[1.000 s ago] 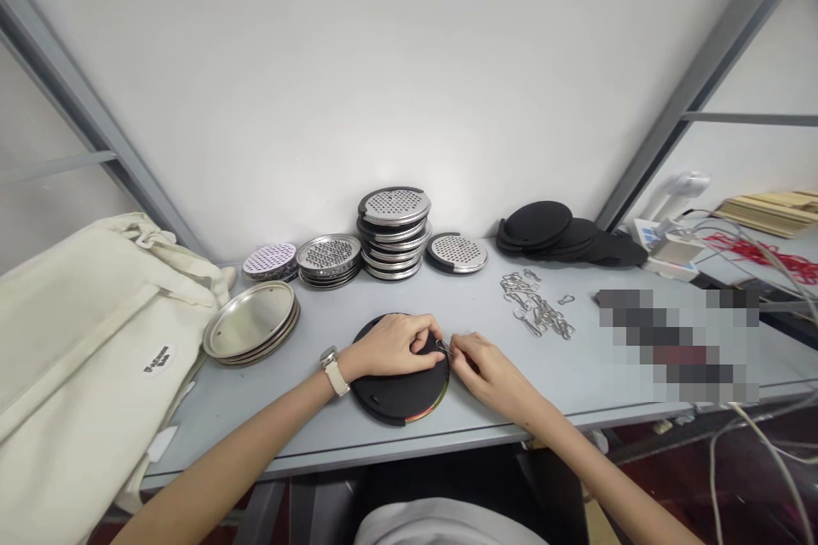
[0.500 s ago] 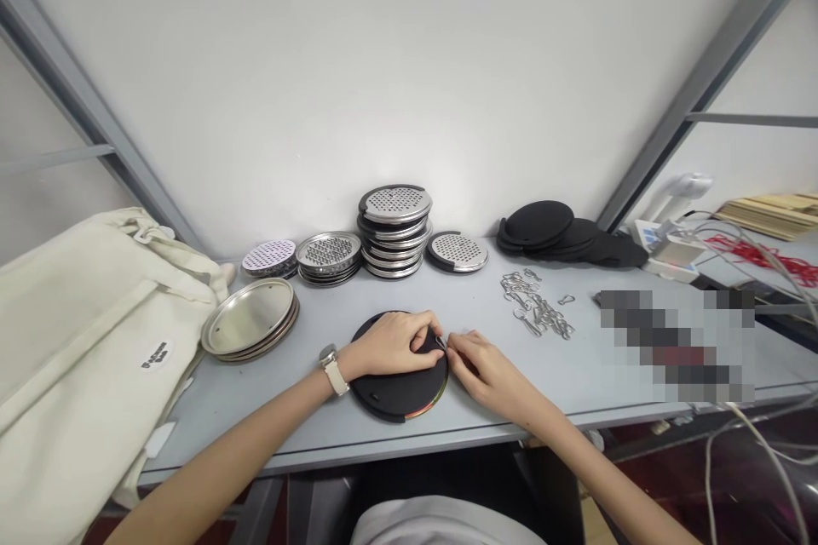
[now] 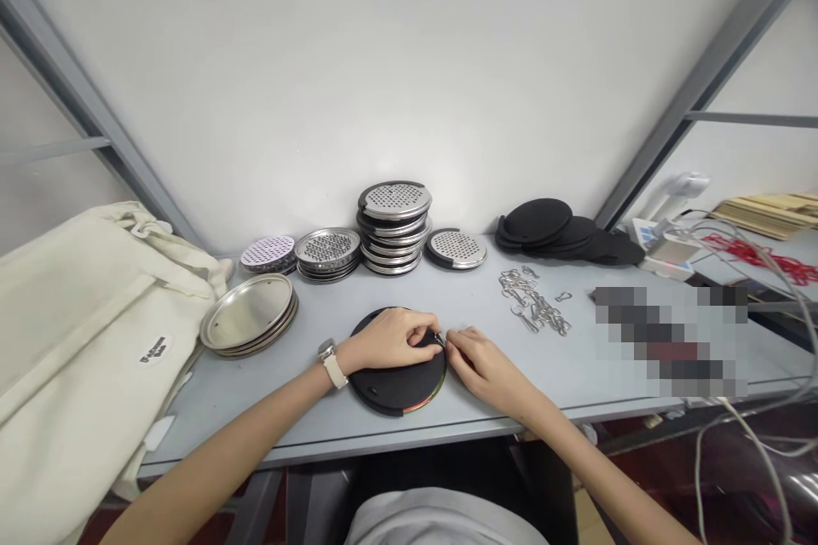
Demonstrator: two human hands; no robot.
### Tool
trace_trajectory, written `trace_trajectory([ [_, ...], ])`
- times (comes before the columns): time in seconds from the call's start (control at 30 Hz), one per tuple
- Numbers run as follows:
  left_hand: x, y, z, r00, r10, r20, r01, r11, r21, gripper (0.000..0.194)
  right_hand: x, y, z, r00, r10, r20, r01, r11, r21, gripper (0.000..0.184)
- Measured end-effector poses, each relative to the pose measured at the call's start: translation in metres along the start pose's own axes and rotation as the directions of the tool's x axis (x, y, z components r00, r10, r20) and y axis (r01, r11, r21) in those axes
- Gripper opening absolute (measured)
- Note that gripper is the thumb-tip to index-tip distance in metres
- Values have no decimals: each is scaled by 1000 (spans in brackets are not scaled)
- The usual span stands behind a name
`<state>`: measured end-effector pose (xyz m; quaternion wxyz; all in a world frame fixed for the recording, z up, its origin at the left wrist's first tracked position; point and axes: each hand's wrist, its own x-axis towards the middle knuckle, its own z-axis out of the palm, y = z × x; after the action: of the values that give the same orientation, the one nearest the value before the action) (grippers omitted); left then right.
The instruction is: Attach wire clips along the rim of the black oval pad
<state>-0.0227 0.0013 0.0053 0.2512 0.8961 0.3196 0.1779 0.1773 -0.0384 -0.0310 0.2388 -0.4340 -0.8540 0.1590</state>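
A black round disc [image 3: 409, 383] lies flat on the table near its front edge, with a thin strip of red, yellow and green along its lower right rim. My left hand [image 3: 388, 341] lies across its top, thumb and index finger closed at the right rim. A small metal snap clip [image 3: 440, 340] shows there between my two hands. The bent fingers of my right hand [image 3: 482, 364] pinch this clip from the right. Part of the clip is hidden by my fingertips. More metal clips [image 3: 537, 306] lie in a loose heap to the right.
Round metal graters [image 3: 394, 200] stand in stacks along the wall, with a single grater [image 3: 457, 248] beside them. Plain metal discs [image 3: 249, 311] are piled at left, near a cream cloth bag [image 3: 83, 315]. Black round covers [image 3: 537, 221] lie at the back right. A blurred-out object [image 3: 671, 349] lies at right.
Both hands stay at the disc's right rim with only slight finger movement. The clip shows a little more between them. The whole view has shifted slightly.
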Motion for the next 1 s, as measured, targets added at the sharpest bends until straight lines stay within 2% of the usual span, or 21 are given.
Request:
trace_trajectory([
  [0.43,0,-2,0,1000,-26,6,26,1000,-3,19,0,2,1,1000,0,2,0,1000,4,26],
  [1.0,0,-4,1,999,21,40,-22,999,31,22,0,1,0,1000,6,-10,-6,1000,2,29],
])
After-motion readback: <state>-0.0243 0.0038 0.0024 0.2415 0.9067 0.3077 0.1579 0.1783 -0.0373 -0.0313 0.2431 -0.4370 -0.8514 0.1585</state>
